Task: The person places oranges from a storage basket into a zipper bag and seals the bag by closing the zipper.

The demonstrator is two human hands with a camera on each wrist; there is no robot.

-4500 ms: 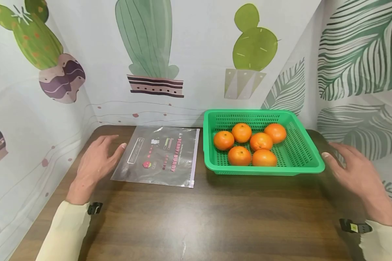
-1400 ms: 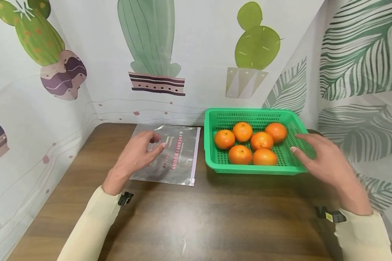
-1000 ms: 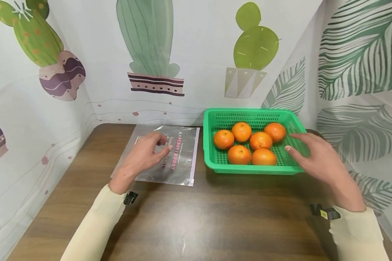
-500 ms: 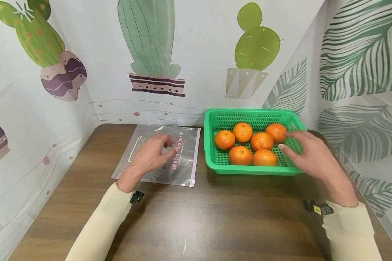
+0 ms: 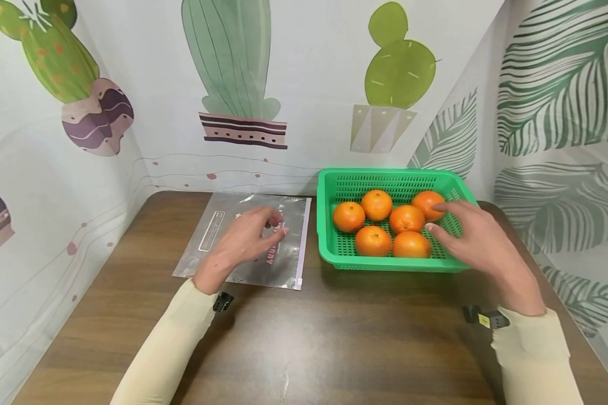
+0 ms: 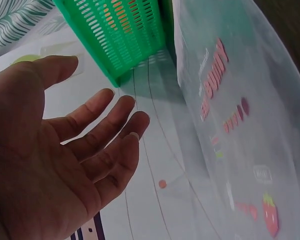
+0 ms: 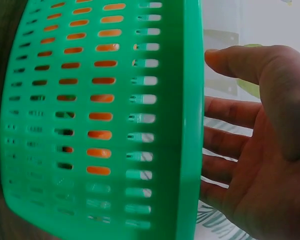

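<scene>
My left hand (image 5: pixel 245 236) hovers over a clear zip bag (image 5: pixel 289 264) with pink print, which lies flat on the table. In the left wrist view the fingers (image 6: pixel 100 135) are loosely bent and hold nothing, with the bag (image 6: pixel 255 120) beside them. My right hand (image 5: pixel 478 236) reaches over the right side of a green plastic basket (image 5: pixel 410 263). Several oranges lie in it; the fingertips are near the rear right orange (image 5: pixel 425 203), and whether they touch it I cannot tell. In the right wrist view the basket wall (image 7: pixel 165 125) partly hides the right hand's fingers.
Both things stand on a brown wooden table (image 5: pixel 304 337), near its back edge. Behind it hangs a white cloth (image 5: pixel 314 84) printed with cacti and leaves. A dark strap (image 5: pixel 223 302) sits at the left wrist, another strap (image 5: pixel 499 319) at the right.
Both hands have come inward from the table's sides. The left has moved right over the bag, the right has moved left over the basket. Bag, basket and oranges have stayed in place.
</scene>
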